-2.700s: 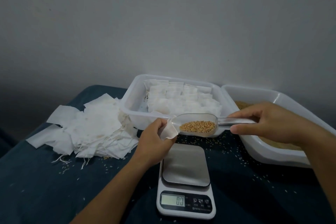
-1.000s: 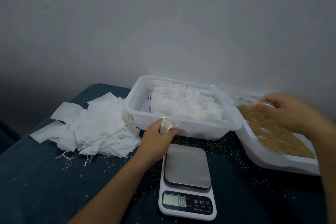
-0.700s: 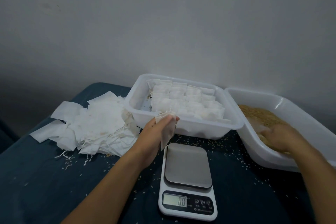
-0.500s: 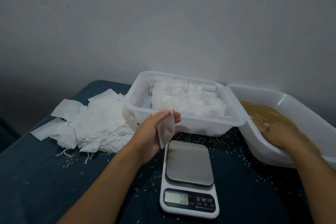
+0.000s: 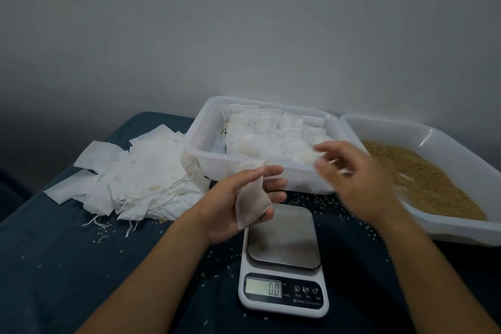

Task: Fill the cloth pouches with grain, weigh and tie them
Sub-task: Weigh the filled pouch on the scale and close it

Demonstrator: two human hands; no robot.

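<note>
scale showing brushed matt metal platter, glossy white plastic tubs, pouch looking thin matt cloth, worktop wearing dark matt fabric

The left hand is raised palm-up, its fingers curled in a pinch. The right hand, blurred, hovers beside it with fingers loosely spread.

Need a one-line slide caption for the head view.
Left hand holds a cloth pouch above the scale reading 0.0; blurred right hand empty beside the grain tray.
</note>
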